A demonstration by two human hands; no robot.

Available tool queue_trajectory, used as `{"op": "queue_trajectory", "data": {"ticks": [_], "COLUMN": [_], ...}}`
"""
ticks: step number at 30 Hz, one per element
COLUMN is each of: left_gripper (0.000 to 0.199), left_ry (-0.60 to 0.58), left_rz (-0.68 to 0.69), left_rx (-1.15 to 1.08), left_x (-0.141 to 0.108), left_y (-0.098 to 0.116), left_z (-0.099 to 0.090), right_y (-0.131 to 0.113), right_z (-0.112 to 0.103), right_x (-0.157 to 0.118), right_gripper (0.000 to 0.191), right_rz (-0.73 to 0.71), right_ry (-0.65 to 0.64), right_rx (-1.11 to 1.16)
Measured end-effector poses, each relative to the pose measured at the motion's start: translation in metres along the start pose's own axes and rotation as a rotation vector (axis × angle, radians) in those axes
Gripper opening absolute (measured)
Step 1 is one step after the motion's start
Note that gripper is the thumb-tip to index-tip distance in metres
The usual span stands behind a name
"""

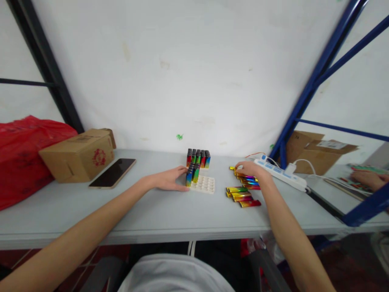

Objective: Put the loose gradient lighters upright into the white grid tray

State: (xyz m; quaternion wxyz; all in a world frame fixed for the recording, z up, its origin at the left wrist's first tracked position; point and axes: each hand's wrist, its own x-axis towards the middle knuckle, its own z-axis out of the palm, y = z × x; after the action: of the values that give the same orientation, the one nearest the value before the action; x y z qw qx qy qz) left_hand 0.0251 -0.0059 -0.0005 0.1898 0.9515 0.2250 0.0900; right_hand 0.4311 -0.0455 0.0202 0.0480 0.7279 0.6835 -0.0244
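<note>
Near the middle of the table lies a white tray (207, 185) with round slots, its left part filled with upright blue and green lighters (192, 174). My left hand (172, 179) is at the tray's left side, thumb and fingers apart around the corner by the lighters. Behind it stands a full block of upright lighters (198, 157) in several colours. On the right, my right hand (249, 168) reaches over a pile of shiny lighters (251, 181) lying down; its fingertips are bent at the pile, and what they hold is too small to tell. More shiny lighters (243, 196) lie nearer the front.
A phone (113, 173), a cardboard box (80, 156) and a red bag (27, 156) are at the left. A white power strip (281, 174) with cables lies right of my right hand. Beyond the blue frame (313, 87), another person's hand (366, 178) shows near an open box (313, 152).
</note>
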Motion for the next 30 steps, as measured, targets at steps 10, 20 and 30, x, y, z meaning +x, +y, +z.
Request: {"op": "queue_trajectory", "data": {"ticks": [10,20,30], "left_gripper": [0.082,0.082,0.082], "left_ry": [0.019,0.016,0.009], "left_rz": [0.015,0.014,-0.001], "left_rx": [0.004,0.03,0.0], "left_x": [-0.001,-0.001,-0.001], "left_y": [-0.001,-0.001,0.001], "left_z": [0.001,0.001,0.0], "right_y": [-0.032,-0.027,-0.028], "right_z": [-0.001,0.002,-0.005], "right_x": [-0.006,-0.003,-0.002], "right_gripper": [0.027,0.027,0.029], "right_rz": [-0.184,-0.276,-0.431], "right_ry": [0.029,0.062,0.252], "right_rx": [0.143,0.337,0.518]}}
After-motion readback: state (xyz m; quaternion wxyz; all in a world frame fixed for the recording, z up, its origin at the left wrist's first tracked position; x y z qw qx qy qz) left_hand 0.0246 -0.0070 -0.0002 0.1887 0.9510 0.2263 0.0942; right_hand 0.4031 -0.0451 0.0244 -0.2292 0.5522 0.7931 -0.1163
